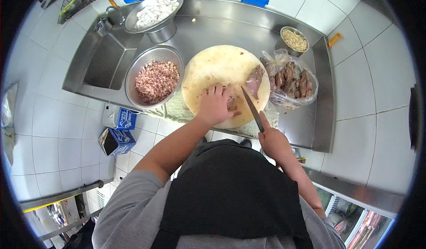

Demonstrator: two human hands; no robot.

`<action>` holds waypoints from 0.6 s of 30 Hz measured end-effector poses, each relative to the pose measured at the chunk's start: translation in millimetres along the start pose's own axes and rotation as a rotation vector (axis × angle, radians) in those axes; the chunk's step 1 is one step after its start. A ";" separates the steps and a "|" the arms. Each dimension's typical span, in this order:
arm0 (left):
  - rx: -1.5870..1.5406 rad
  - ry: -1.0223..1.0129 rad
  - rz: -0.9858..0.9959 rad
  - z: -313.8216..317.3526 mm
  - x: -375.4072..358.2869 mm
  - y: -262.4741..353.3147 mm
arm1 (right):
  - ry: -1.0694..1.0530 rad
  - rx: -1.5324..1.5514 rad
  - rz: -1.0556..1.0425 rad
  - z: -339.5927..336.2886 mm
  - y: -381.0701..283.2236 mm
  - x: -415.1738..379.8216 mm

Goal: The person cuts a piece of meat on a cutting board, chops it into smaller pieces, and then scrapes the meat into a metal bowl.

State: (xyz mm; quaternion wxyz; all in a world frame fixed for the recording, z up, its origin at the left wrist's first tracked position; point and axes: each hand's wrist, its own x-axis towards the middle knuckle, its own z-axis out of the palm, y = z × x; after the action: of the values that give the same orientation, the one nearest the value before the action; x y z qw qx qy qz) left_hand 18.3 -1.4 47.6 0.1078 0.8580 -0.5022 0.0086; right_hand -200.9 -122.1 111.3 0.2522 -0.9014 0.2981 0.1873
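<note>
My left hand (216, 104) presses down on a piece of meat (234, 104) near the front of a round pale cutting board (217, 65). My right hand (271, 138) grips the handle of a knife (251, 107), whose blade points up and left with its tip beside my left fingers. A larger slab of raw meat (254, 81) lies on the right side of the board. The meat under my left hand is mostly hidden.
A steel bowl of diced meat (156, 81) sits left of the board. A plastic bag of meat pieces (290, 80) lies at its right, a small bowl of minced bits (294, 39) behind. A colander of white pieces (155, 10) stands by the sink (104, 62). Boxes (117, 131) sit on the floor.
</note>
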 end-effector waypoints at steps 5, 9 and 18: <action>-0.173 -0.134 0.034 12.9 10.1 -36.5 | -0.008 -0.061 -0.007 -3.4 -0.6 1.1; -0.249 -0.127 0.078 9.2 4.5 -50.5 | -0.023 -0.060 -0.002 -4.7 -2.5 4.2; -0.189 -0.141 0.085 5.5 -3.0 -43.9 | -0.057 -0.137 -0.020 14.4 -24.9 18.4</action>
State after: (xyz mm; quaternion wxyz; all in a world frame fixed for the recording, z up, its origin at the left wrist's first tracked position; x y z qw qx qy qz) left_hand 54.3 20.8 34.2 0.1522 0.8204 -0.5430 -0.0947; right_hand -174.0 -104.7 99.2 0.2003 -0.9137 0.2683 0.2302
